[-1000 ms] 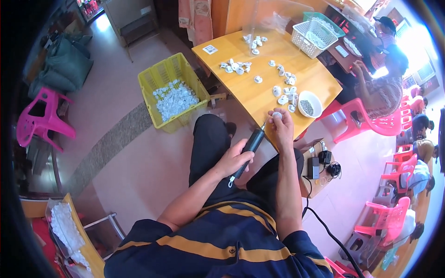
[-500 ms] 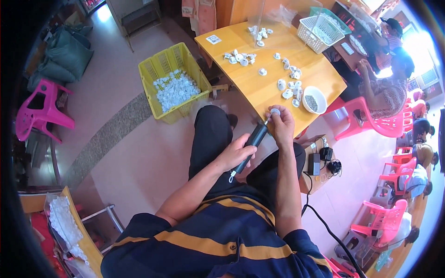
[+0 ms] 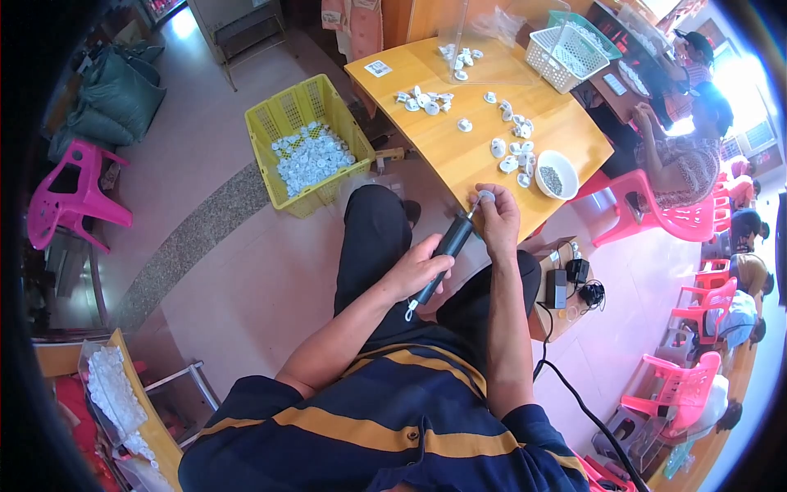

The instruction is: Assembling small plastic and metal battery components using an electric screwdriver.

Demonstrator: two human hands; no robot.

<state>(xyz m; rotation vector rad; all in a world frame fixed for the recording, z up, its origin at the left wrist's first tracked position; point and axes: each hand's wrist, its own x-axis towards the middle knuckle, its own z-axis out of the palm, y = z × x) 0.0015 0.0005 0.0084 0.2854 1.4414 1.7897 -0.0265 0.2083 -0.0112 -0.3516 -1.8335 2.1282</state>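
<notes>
My left hand [image 3: 419, 271] grips a black electric screwdriver [image 3: 443, 251], its tip pointing up and right into a small white plastic part [image 3: 485, 197]. My right hand [image 3: 498, 220] pinches that part at the near edge of the wooden table [image 3: 459, 148]. Several more white parts [image 3: 508, 152] lie scattered on the tabletop. A white bowl [image 3: 555, 174] with small dark screws sits just beyond my right hand.
A yellow crate [image 3: 305, 139] of white parts stands on the floor to the left. A white basket [image 3: 562, 47] sits at the table's far side. People sit on pink chairs [image 3: 648, 223] at right. A power adapter and cables [image 3: 568, 283] lie below the table.
My view has shifted slightly, so the table and crate sit lower in the picture. Both hands stay together with the screwdriver on the white part.
</notes>
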